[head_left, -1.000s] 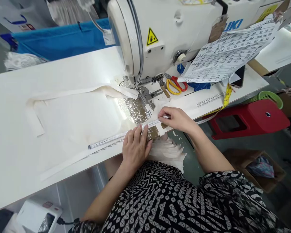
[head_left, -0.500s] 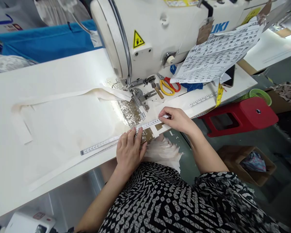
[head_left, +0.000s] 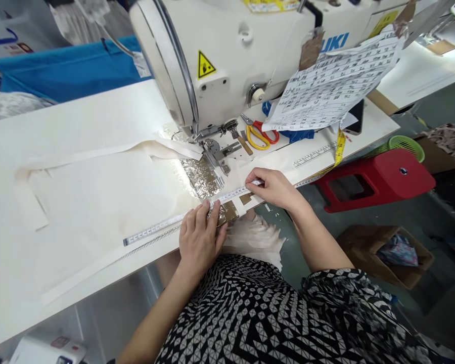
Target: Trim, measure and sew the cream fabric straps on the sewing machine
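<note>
My left hand [head_left: 199,232] lies flat with fingers stretched out, pressing a white tape measure [head_left: 155,228] near the front edge of the table. My right hand [head_left: 271,187] pinches the same tape farther right between thumb and fingers. The tape runs fairly straight along a pale cream fabric strip, and its metal end lies to the left. That fabric strip [head_left: 87,155] loops across the table, one end under the presser foot area of the sewing machine [head_left: 227,55]. Past my right hand the tape continues along the table edge, where a yellow stretch [head_left: 340,146] hangs.
Scissors [head_left: 260,135] with yellow and red handles lie beside the machine. A handwritten sheet [head_left: 333,83] hangs from the machine, near a phone [head_left: 357,117]. To the right are a red stool [head_left: 398,177] and a cardboard box [head_left: 364,253]. Behind the table is a blue cloth bin [head_left: 68,68].
The view has shifted slightly, moving the scene a little left. Both hands keep their places on the tape measure, with no clear movement along it.
</note>
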The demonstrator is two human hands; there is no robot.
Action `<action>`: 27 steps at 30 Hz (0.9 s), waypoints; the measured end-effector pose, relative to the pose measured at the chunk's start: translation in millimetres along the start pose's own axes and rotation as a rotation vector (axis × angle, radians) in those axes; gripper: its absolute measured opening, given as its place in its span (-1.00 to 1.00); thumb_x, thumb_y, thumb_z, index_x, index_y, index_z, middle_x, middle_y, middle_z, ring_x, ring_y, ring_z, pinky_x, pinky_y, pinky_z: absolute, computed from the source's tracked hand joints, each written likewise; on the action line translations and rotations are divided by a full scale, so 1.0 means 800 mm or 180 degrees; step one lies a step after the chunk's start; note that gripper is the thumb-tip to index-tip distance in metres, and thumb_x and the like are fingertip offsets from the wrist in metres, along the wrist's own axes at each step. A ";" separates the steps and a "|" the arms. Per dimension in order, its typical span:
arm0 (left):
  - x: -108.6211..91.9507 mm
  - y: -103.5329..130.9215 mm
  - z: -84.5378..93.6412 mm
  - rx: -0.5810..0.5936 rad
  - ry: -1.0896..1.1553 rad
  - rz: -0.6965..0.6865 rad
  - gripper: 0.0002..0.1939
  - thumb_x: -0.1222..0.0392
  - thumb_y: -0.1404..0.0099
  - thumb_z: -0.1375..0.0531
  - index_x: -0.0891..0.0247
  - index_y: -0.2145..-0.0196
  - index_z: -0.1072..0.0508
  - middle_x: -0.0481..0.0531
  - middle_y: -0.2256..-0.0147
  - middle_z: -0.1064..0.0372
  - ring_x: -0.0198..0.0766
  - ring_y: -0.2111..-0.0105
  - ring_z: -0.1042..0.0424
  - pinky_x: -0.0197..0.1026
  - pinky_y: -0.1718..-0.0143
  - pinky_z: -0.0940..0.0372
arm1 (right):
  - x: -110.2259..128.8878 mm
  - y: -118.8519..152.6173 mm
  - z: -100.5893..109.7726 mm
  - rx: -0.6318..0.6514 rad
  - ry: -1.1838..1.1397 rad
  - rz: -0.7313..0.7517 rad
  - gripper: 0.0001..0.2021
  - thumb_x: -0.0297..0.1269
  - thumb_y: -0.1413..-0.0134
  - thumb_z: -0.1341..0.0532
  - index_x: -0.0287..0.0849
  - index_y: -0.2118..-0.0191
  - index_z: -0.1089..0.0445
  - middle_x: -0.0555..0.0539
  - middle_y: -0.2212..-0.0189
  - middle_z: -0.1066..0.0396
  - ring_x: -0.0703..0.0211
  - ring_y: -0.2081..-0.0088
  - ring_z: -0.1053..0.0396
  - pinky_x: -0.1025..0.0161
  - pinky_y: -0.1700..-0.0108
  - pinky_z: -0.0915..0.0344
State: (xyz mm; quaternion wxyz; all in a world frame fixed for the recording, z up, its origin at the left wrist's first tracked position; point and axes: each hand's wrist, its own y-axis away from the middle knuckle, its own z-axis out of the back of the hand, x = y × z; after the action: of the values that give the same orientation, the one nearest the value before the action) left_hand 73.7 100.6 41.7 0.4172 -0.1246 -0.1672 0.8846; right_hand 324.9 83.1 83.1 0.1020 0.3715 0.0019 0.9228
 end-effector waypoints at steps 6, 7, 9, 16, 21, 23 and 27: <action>0.002 0.000 0.002 0.0003 -0.0037 -0.0012 -0.44 0.07 -0.39 -0.16 0.26 -0.29 -0.25 0.26 -0.10 -0.35 0.07 -0.05 -0.30 0.03 -0.09 -0.20 | 0.000 -0.001 -0.005 -0.0054 0.0073 -0.0018 -0.93 -0.32 -0.05 -0.16 -0.14 0.36 -0.38 -0.02 0.35 -0.47 0.15 0.37 -0.35 0.27 0.32 -0.15; 0.002 0.000 0.003 0.0001 -0.0052 -0.0016 -0.44 0.07 -0.39 -0.16 0.26 -0.29 -0.25 0.26 -0.10 -0.35 0.07 -0.05 -0.30 0.03 -0.09 -0.20 | 0.001 -0.001 -0.006 -0.0050 0.0074 -0.0017 -0.93 -0.32 -0.06 -0.16 -0.14 0.35 -0.38 -0.02 0.35 -0.47 0.15 0.37 -0.35 0.27 0.32 -0.15; 0.003 0.000 0.004 -0.0006 -0.0085 -0.0036 -0.44 0.06 -0.39 -0.16 0.27 -0.28 -0.26 0.25 -0.09 -0.35 0.07 -0.04 -0.30 0.02 -0.09 -0.20 | 0.002 -0.001 -0.006 -0.0041 0.0067 -0.0014 -0.93 -0.33 -0.06 -0.16 -0.14 0.35 -0.38 -0.03 0.33 -0.48 0.16 0.37 -0.35 0.27 0.31 -0.15; 0.003 -0.002 0.008 -0.0038 -0.0190 -0.0088 -0.49 0.07 -0.39 -0.17 0.34 -0.22 -0.32 0.26 -0.07 -0.36 0.07 -0.02 -0.30 0.00 -0.06 -0.20 | 0.006 0.000 -0.006 -0.0057 0.0013 -0.0009 -0.94 -0.33 -0.07 -0.16 -0.14 0.35 -0.37 -0.03 0.32 -0.48 0.16 0.37 -0.35 0.27 0.31 -0.15; 0.003 -0.001 0.009 -0.0019 -0.0178 -0.0082 -0.49 0.07 -0.40 -0.16 0.33 -0.22 -0.33 0.27 -0.07 -0.36 0.06 -0.03 -0.30 0.00 -0.07 -0.20 | 0.003 0.001 -0.007 -0.0071 -0.0181 -0.0019 -0.93 -0.30 -0.06 -0.17 -0.14 0.36 -0.38 -0.02 0.32 -0.49 0.18 0.40 -0.33 0.27 0.33 -0.16; 0.004 -0.001 0.008 -0.0011 -0.0177 -0.0081 -0.49 0.07 -0.40 -0.16 0.34 -0.22 -0.33 0.27 -0.07 -0.36 0.05 -0.03 -0.30 -0.01 -0.08 -0.20 | 0.001 0.001 -0.007 -0.0078 -0.0240 -0.0037 -0.92 -0.28 -0.06 -0.17 -0.14 0.36 -0.39 -0.01 0.32 -0.50 0.18 0.41 -0.34 0.27 0.34 -0.16; 0.005 0.001 0.008 0.0004 -0.0187 -0.0066 -0.49 0.06 -0.40 -0.15 0.34 -0.22 -0.33 0.27 -0.07 -0.36 0.05 -0.04 -0.30 -0.01 -0.09 -0.19 | -0.002 0.001 -0.009 -0.0102 -0.0204 -0.0046 -0.93 -0.28 -0.06 -0.18 -0.12 0.36 -0.40 0.00 0.32 -0.51 0.17 0.40 -0.36 0.27 0.35 -0.16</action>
State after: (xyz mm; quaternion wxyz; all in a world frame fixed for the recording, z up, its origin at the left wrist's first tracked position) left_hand 68.3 102.1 47.2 0.4214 -0.0967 -0.1801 0.8835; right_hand 320.7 82.9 76.8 0.1146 0.3992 -0.0134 0.9096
